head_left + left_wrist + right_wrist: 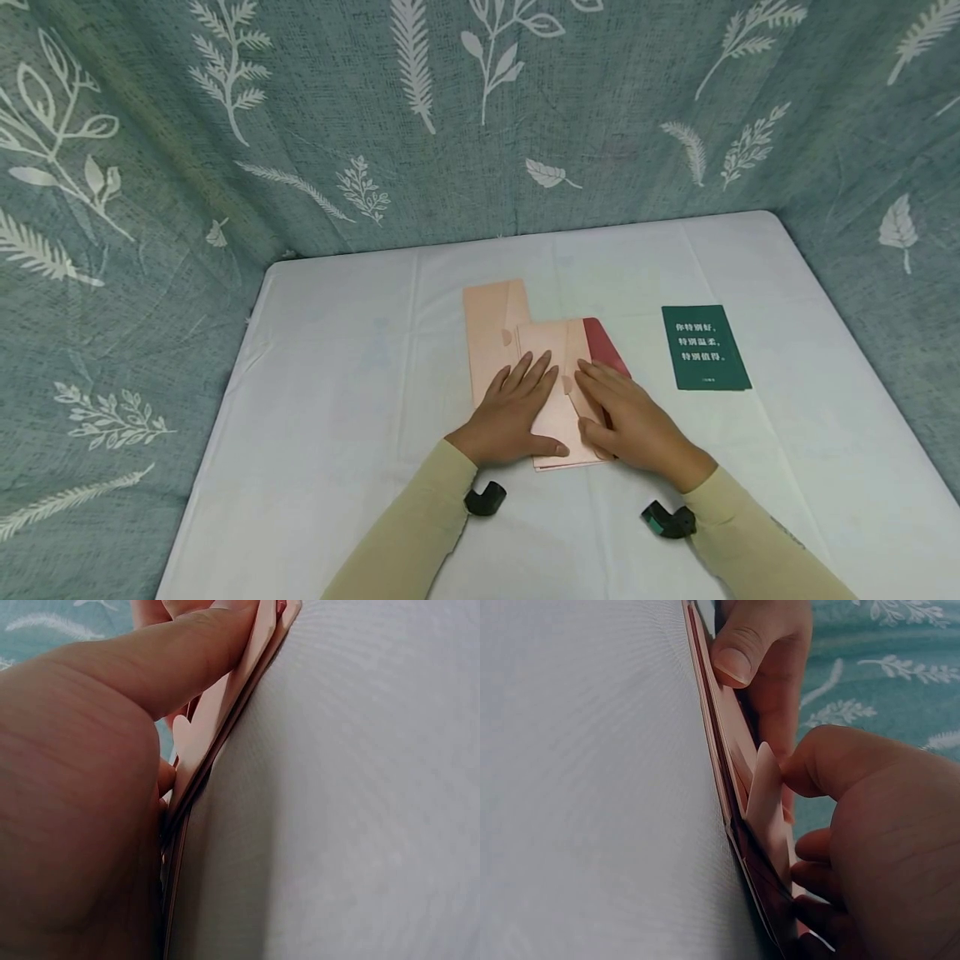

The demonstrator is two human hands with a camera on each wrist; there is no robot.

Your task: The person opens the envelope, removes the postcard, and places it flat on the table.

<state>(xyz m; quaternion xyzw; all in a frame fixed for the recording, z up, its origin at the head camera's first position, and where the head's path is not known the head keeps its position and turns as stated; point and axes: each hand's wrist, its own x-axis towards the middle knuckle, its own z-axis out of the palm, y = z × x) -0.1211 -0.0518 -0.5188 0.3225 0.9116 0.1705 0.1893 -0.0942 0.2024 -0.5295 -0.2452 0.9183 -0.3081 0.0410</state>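
Note:
In the head view my left hand [513, 417] lies flat with spread fingers on a pale pink envelope [546, 333], its thumb near the lower edge. My right hand [633, 417] is at the envelope's right side, fingertips and thumb against a pink flap [767, 806] that stands partly raised in the right wrist view. A dark red flap area [606, 348] sticks out at the upper right, partly covered by the right hand. Layered pink edges [225, 727] show under the left thumb in the left wrist view. Another pink envelope [491, 308] lies under the left side.
A dark green card [705, 346] with white writing lies to the right, its lower edge showing another layer. White cloth [337, 375] covers the table. A blue-green leaf-patterned curtain [450, 183] hangs behind and along both sides. Black wrist devices [486, 498] are at both sleeves.

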